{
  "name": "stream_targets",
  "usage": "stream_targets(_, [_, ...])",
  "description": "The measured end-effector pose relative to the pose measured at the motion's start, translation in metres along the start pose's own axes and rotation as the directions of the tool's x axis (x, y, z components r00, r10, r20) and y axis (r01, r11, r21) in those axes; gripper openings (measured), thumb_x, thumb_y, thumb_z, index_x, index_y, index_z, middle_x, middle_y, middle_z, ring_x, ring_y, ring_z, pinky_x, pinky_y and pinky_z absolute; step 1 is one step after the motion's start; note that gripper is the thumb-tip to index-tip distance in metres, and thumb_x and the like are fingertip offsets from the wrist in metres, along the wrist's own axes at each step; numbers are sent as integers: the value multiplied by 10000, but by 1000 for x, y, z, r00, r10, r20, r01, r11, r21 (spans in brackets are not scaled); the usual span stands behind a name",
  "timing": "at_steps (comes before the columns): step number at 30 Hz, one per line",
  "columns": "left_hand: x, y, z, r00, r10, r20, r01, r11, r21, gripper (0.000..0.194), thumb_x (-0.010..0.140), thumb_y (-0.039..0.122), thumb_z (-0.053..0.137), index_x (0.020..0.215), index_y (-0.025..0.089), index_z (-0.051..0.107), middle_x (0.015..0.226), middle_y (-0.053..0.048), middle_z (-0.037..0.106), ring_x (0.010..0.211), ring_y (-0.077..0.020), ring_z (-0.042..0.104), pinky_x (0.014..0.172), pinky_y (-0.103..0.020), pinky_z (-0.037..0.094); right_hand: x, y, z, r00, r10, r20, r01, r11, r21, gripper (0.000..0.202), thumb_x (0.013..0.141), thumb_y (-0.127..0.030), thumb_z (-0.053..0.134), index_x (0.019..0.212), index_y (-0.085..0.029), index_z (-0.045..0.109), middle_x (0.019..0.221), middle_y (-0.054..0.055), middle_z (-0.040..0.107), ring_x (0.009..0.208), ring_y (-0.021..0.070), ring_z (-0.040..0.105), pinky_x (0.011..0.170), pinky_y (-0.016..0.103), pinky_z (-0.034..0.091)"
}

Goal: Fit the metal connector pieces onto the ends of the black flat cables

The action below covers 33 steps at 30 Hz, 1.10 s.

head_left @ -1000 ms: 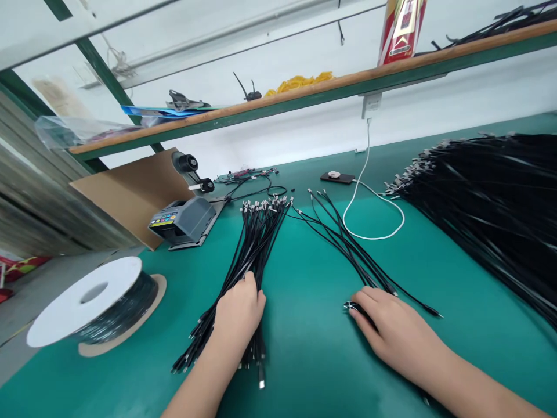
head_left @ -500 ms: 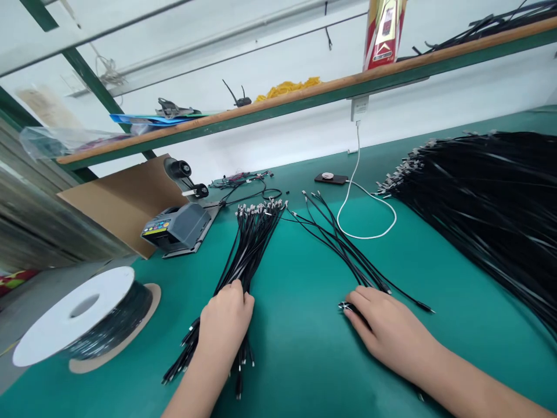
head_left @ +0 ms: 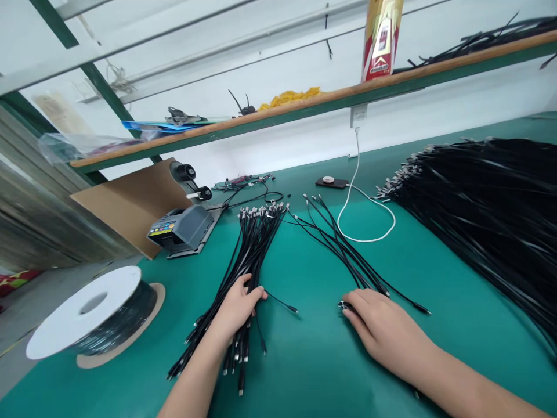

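Observation:
My left hand (head_left: 238, 305) is wrapped round part of a bundle of black cables (head_left: 250, 249) on the green table, its thumb and forefinger closing on them. White-tagged ends point to the back, and several plug ends spread out below the hand. One cable with a silver plug (head_left: 290, 308) sticks out to the right past the thumb. My right hand (head_left: 374, 316) lies closed on the near end of a smaller group of black cables (head_left: 343, 252), with metal plug tips (head_left: 343, 305) poking out beside the thumb. Its palm hides the rest.
A large pile of black cables (head_left: 483, 191) covers the right side. At the left stand a white spool (head_left: 126, 278) and a grey tape dispenser (head_left: 183, 226). A phone (head_left: 331, 183) with a white charging cord (head_left: 368, 239) lies behind; a shelf (head_left: 296, 104) runs above.
My left hand has shifted slightly right and its grip has loosened and turned. One cable end now sticks out right of the bundle. My right hand has barely moved.

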State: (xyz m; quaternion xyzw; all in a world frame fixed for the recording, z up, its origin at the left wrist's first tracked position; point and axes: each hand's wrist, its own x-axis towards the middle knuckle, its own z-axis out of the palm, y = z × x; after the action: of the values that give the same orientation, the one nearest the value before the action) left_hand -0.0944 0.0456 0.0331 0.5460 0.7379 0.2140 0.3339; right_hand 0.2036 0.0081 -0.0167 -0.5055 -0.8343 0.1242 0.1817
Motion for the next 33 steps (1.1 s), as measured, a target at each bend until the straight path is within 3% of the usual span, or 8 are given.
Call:
stream_targets(3, [2, 0, 1, 1000, -7, 1, 7, 1000, -10, 673, 961, 500, 399, 1457, 53, 316, 1008, -92, 734, 580, -133, 613, 583, -276, 510, 0, 2, 1, 999, -24, -38, 26, 999, 39, 271, 1047, -315, 344, 1099, -227, 595, 976, 85, 676, 867, 258, 639, 775, 424, 522])
stream_targets(6, [7, -2, 2, 999, -37, -19, 39, 995, 90, 577, 979, 524, 422, 1351, 88, 479, 884, -56, 722, 554, -140, 606, 584, -302, 521, 1, 1, 1, 995, -85, -48, 87, 995, 43, 240, 1046, -331, 373, 1075, -242, 594, 1026, 87, 657, 914, 259, 619, 792, 423, 513])
stream_targets(12, [18, -6, 7, 985, -26, -172, 91, 919, 383, 320, 963, 449, 571, 1018, 147, 662, 984, -64, 695, 872, -202, 670, 806, -412, 558, 0, -11, 3, 970, -231, 78, 228, 972, 52, 208, 1047, -309, 388, 1048, -273, 593, 1043, 63, 631, 921, 227, 602, 825, 392, 506])
stream_targets(17, [20, -11, 6, 985, 9, -173, 73, 886, 459, 249, 967, 374, 592, 1029, 145, 668, 992, -58, 702, 852, -187, 678, 777, -386, 577, 11, 16, 12, 997, -74, -23, 71, 994, -84, 260, 1031, -351, 390, 994, -238, 621, 950, 87, 641, 833, 250, 626, 738, 399, 510])
stream_targets(21, [15, -12, 6, 982, 44, -186, 47, 886, 461, 250, 969, 365, 592, 1051, 140, 665, 1004, -61, 704, 874, -194, 684, 795, -399, 579, 16, 41, 4, 996, 41, -74, -40, 999, 20, 265, 1019, -384, 404, 981, -234, 619, 962, 92, 667, 841, 248, 665, 727, 371, 542])
stream_targets(25, [10, -12, 7, 981, 59, -184, 26, 902, 431, 245, 974, 357, 587, 1043, 136, 667, 980, -56, 711, 852, -188, 690, 784, -391, 584, 18, 17, -9, 997, 61, -42, -51, 980, 191, 327, 1049, -443, 303, 998, -256, 567, 909, 67, 682, 805, 223, 677, 678, 315, 547])
stream_targets(29, [8, -11, 7, 980, 68, -187, 14, 914, 405, 238, 979, 341, 583, 1046, 130, 671, 964, -55, 720, 843, -186, 699, 783, -387, 587, 66, -27, -4, 994, -36, 108, 21, 990, 138, 340, 1061, -442, 304, 958, -238, 556, 924, 42, 668, 775, 178, 638, 688, 289, 524])
stream_targets(33, [6, -10, 5, 979, 73, -190, 11, 914, 405, 225, 986, 313, 572, 1058, 126, 675, 966, -59, 732, 857, -191, 711, 803, -397, 591, 169, -36, 10, 989, -32, 143, 20, 996, 84, 258, 1032, -371, 482, 975, -161, 621, 966, 40, 668, 859, 167, 648, 783, 333, 547])
